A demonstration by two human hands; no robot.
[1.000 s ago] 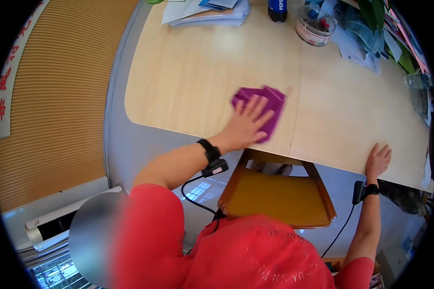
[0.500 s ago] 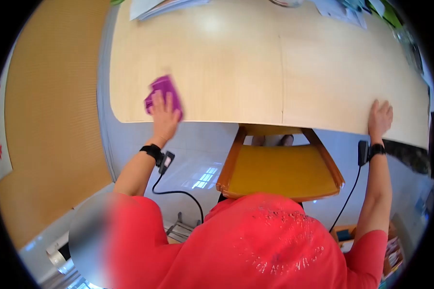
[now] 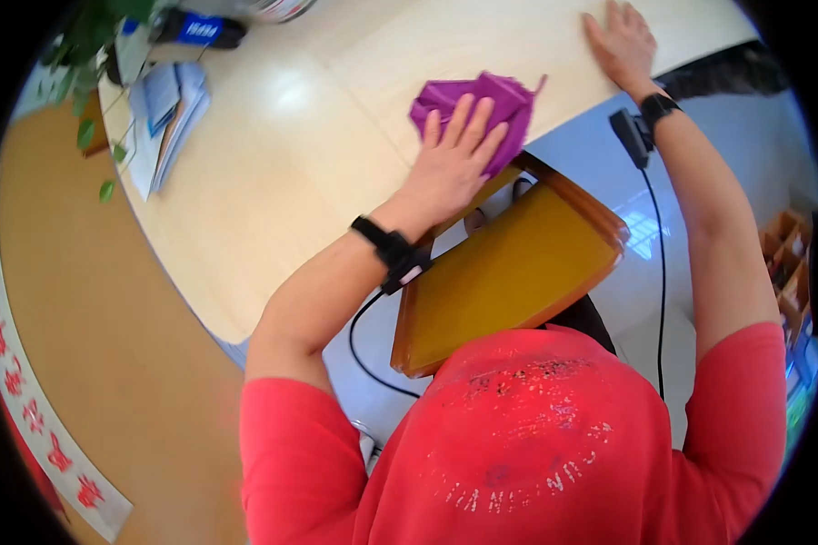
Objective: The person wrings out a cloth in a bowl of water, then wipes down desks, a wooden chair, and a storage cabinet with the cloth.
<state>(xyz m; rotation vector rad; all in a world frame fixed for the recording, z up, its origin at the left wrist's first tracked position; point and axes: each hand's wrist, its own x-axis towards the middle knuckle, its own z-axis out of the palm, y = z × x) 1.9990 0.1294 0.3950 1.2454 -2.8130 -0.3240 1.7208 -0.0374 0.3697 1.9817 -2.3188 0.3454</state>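
A crumpled purple cloth (image 3: pixel 507 102) lies on the pale wooden table (image 3: pixel 245 182), near its front edge. My left hand (image 3: pixel 450 165) holds it against the tabletop under stretched fingers; part of the cloth is hidden beneath the hand. Farther right, my right hand (image 3: pixel 623 44) rests on the table close to the edge, fingers apart, with nothing in it. Each wrist wears a black strap with a small cabled device.
A wooden chair (image 3: pixel 518 272) with a yellow-brown seat stands between me and the table. Papers (image 3: pixel 168 118) lie at the left side, near a Pepsi bottle (image 3: pixel 200 30) and a leafy plant (image 3: pixel 86 41). Black cables hang from both wrist devices.
My left hand and the purple cloth have moved right along the table's front, nearer my right hand. The view has turned, bringing the bottle and plant into sight.
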